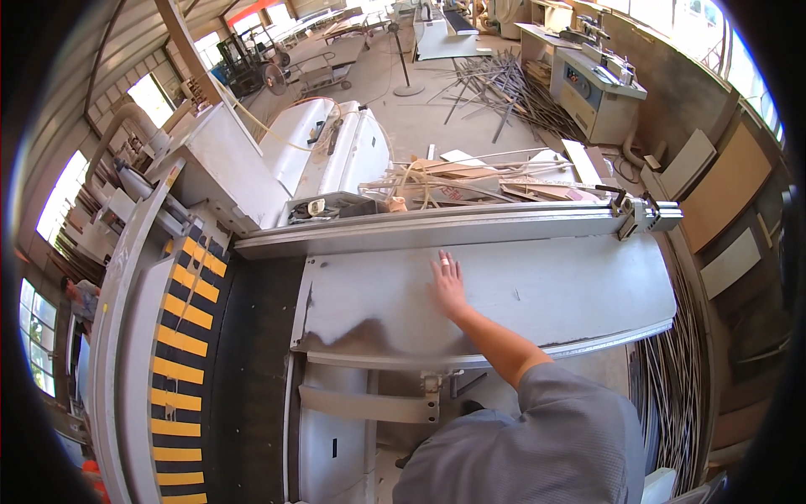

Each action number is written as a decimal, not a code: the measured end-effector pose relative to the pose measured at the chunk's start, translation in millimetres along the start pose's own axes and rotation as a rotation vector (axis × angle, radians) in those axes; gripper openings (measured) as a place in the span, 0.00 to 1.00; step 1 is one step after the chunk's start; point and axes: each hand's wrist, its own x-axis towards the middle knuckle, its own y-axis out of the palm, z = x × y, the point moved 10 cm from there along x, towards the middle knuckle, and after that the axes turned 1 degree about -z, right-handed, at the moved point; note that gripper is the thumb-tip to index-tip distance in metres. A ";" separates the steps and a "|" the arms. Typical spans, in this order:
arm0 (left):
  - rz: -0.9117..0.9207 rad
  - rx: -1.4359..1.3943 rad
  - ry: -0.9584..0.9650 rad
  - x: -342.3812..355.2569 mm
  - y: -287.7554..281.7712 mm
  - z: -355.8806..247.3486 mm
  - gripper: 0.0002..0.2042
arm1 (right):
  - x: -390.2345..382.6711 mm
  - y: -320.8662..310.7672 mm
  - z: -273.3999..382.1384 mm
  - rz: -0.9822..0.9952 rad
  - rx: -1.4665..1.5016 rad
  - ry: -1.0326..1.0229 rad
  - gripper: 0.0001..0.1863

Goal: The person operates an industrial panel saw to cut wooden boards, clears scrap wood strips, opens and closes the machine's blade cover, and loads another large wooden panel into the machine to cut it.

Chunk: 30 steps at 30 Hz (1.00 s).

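Note:
My right hand (449,281) lies palm down with its fingers stretched out and a band on one finger. It rests on the grey metal sliding table (562,277) of a large machine and holds nothing. My forearm reaches over the table's near edge from a grey short sleeve. Beyond the fingertips a long metal fence (470,223) crosses the table, with a clamp-like stop (635,214) near its right end. To the left of the hand, a dark bare patch (361,336) shows on the table surface. My left hand is not in view.
A black bed (256,378) and a yellow-and-black striped strip (183,336) run along the left. Wood offcuts (495,181) are heaped behind the fence. Long thin strips (684,370) lie at the right, and panels (726,189) lean on the wall. Another person (84,298) is at far left.

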 end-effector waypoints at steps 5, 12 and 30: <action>-0.182 0.037 -0.177 -8.8 -6.4 56.3 0.41 | 6.2 50.7 49.6 0.083 -0.054 0.117 0.41; -0.173 0.128 -0.243 -13.3 1.9 75.3 0.32 | 3.8 68.6 76.6 0.048 -0.270 0.266 0.39; -0.176 0.519 -0.753 -44.7 -35.8 141.4 0.30 | 13.5 93.4 97.3 0.204 -0.448 0.264 0.37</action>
